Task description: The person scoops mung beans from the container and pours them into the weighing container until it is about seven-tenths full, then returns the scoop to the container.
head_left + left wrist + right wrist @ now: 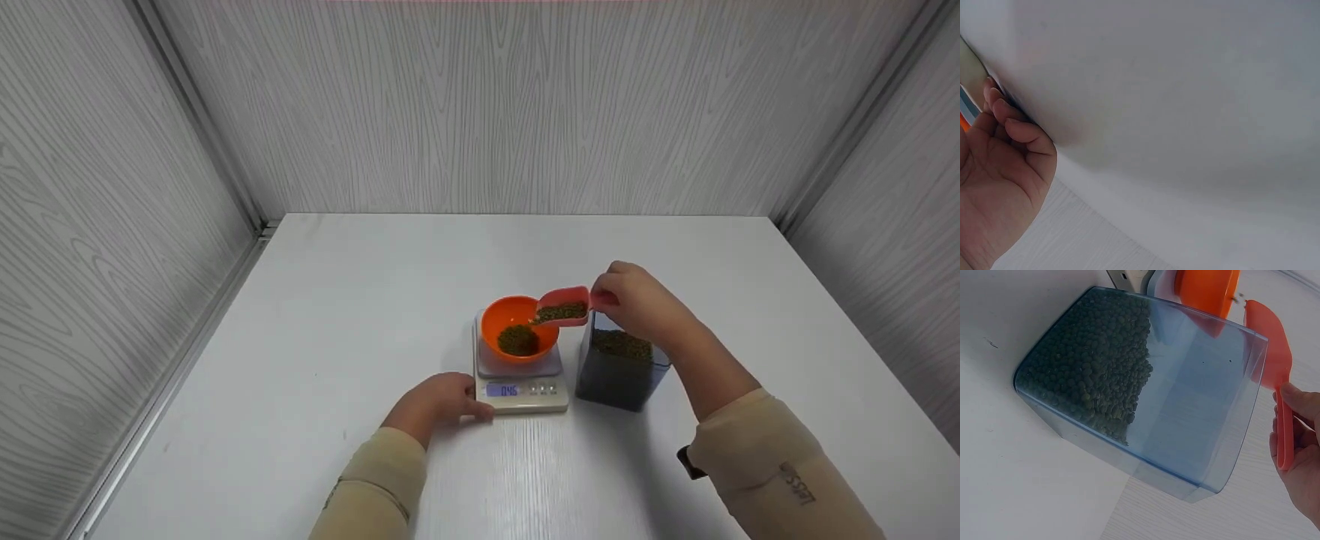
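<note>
Both hands in use, apart from each other. Right hand (634, 300) pinches the handle of a red scoop (576, 322); its lip overhangs the right side of the orange bowl (504, 313), with green grains lying in it. Left hand (450, 396) holds the near-left corner of the scale (525, 405), thumb along its near edge.

Placement: bowl on the scale's platform, a small heap of grains (517, 340) inside. Scale lies well back from the table's (315, 337) near edge, roughly midway between left and right edges. Clear bin (615, 386), part-filled with the same grains, stands just to the scale's right.

Risks, as judged:
1. Overshoot. Scoop carries a fair load; a steep tip could release it all at once.
2. Spill. Lip sits near the bowl's right rim; a small drift right would drop grains on the platform or table. Specks between lip and bowl in the right wrist view are probably loose grains, though blurred.
3. False reading. Left-hand pressure, or scoop resting on the rim, could disturb the display (502, 390).
4. Knock. Right forearm passes close above the bin; a low return could jostle it.
</note>
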`<action>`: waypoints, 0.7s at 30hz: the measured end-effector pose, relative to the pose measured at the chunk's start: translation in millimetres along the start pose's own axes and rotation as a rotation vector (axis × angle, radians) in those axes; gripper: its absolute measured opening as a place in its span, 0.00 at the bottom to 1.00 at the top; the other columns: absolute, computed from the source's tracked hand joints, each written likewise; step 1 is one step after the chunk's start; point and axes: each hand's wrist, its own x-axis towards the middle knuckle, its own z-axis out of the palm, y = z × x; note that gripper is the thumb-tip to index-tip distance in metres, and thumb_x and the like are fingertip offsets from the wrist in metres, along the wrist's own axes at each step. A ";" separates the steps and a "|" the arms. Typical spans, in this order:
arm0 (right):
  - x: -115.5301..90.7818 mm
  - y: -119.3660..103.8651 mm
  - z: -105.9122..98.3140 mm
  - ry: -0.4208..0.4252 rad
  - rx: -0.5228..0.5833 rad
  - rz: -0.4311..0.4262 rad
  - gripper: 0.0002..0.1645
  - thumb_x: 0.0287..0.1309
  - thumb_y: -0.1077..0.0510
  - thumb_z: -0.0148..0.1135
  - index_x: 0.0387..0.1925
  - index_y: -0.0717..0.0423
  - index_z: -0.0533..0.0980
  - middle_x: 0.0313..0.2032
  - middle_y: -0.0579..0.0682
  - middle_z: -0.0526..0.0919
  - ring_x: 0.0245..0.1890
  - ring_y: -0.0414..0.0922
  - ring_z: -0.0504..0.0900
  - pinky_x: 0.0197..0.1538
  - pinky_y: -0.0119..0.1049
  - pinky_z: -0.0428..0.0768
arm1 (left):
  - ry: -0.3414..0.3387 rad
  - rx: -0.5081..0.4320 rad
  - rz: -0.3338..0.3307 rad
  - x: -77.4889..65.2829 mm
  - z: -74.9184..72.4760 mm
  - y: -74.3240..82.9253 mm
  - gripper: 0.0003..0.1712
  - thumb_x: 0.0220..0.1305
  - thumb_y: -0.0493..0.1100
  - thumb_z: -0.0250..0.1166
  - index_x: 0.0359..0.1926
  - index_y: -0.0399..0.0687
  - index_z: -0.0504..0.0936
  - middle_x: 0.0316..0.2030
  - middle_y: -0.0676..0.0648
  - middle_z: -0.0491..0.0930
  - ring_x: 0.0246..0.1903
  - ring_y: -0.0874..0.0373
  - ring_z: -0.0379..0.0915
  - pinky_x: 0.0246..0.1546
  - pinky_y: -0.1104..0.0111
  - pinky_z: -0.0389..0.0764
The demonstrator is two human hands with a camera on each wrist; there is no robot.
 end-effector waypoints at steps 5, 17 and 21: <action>0.0 -2.2 -1.2 -0.015 -0.002 0.013 0.08 0.53 0.64 0.61 0.37 0.57 0.79 0.33 0.51 0.74 0.34 0.47 0.72 0.42 0.41 0.77 | -0.006 -0.022 -0.006 -0.6 -0.7 0.6 0.20 0.46 0.59 0.69 0.33 0.52 0.77 0.32 0.51 0.74 0.36 0.53 0.67 0.47 0.56 0.68; 0.1 -9.1 -0.4 -0.002 -0.047 -0.023 0.06 0.52 0.66 0.61 0.34 0.58 0.79 0.32 0.51 0.74 0.34 0.47 0.72 0.39 0.40 0.76 | 0.006 0.003 0.028 -2.2 -1.1 0.7 0.19 0.48 0.59 0.68 0.27 0.51 0.75 0.25 0.52 0.71 0.31 0.55 0.66 0.35 0.62 0.67; 0.7 -10.3 0.0 -0.007 -0.067 -0.019 0.06 0.51 0.66 0.62 0.34 0.58 0.79 0.31 0.51 0.74 0.34 0.47 0.71 0.39 0.39 0.76 | 0.006 0.002 0.031 -1.4 -0.9 -0.1 0.19 0.47 0.59 0.68 0.26 0.51 0.74 0.25 0.52 0.70 0.31 0.55 0.66 0.34 0.63 0.65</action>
